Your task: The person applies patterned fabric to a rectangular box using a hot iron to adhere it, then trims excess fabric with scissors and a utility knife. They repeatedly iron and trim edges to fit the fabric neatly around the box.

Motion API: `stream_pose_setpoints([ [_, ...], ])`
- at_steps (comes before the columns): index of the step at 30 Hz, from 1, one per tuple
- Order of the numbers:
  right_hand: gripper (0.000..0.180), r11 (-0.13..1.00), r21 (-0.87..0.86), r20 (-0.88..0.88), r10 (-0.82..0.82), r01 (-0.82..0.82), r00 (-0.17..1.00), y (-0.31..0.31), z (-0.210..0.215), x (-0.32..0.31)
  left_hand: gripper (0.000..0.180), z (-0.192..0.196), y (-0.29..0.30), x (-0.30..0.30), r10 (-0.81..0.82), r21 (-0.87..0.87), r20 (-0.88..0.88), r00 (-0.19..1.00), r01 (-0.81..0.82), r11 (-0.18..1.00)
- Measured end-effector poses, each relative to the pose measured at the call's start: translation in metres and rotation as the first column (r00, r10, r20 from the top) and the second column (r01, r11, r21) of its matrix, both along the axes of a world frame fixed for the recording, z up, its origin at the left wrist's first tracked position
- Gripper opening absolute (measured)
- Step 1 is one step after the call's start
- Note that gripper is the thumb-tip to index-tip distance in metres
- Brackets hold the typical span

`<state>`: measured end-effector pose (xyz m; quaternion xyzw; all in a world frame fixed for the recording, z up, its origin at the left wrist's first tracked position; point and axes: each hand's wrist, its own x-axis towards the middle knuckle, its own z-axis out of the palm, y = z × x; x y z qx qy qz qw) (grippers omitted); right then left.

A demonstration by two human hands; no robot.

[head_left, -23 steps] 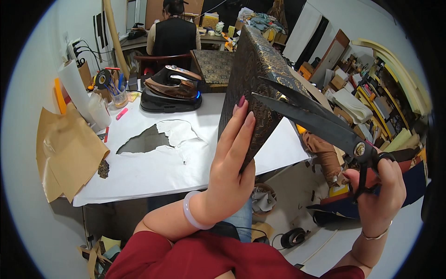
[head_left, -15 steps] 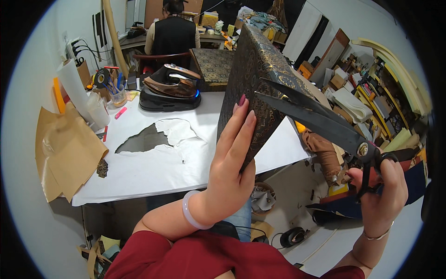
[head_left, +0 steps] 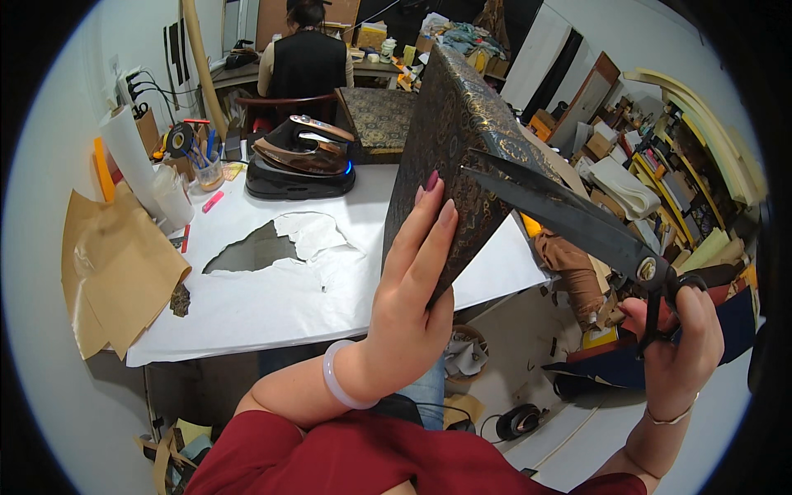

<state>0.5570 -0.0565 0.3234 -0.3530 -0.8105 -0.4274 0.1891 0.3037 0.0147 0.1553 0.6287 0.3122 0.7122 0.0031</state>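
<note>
My left hand (head_left: 404, 309) grips a dark brocade-covered panel (head_left: 437, 124) with a gold pattern, held up on edge above the table. Two fingers lie along its face, and the thumb side is hidden behind it. In my right hand (head_left: 685, 342) is a pair of large black shears (head_left: 577, 210), my fingers through the handle loops. The blades are a little apart and point left, their tips overlapping the panel's near side in view. Whether they touch the cloth I cannot tell.
A white-covered table (head_left: 239, 318) has a torn patch in its sheet. On it stand an iron on its black base (head_left: 301, 161), another brocade piece (head_left: 379, 120), brown paper (head_left: 120, 272) and a cup of pens (head_left: 209, 171). A person (head_left: 309, 66) sits beyond; stacked materials (head_left: 652, 198) line the right.
The shears' tips have shifted slightly down and right, with the blades a little closer together. The panel and my left hand have barely moved.
</note>
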Motion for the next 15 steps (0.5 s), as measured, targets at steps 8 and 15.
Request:
stream_pose_setpoints([
  [8,0.07,0.994,0.109,0.081,-0.025,0.016,0.996,-0.003,0.002,0.004,0.074,-0.001,0.001,0.002,-0.001,-0.009,-0.009,1.0,0.001,1.0],
  [15,0.067,0.997,-0.014,-0.118,0.075,-0.077,0.99,-0.003,-0.002,0.012,0.08,0.001,0.001,0.002,-0.042,-0.008,-0.001,0.999,0.042,0.999],
])
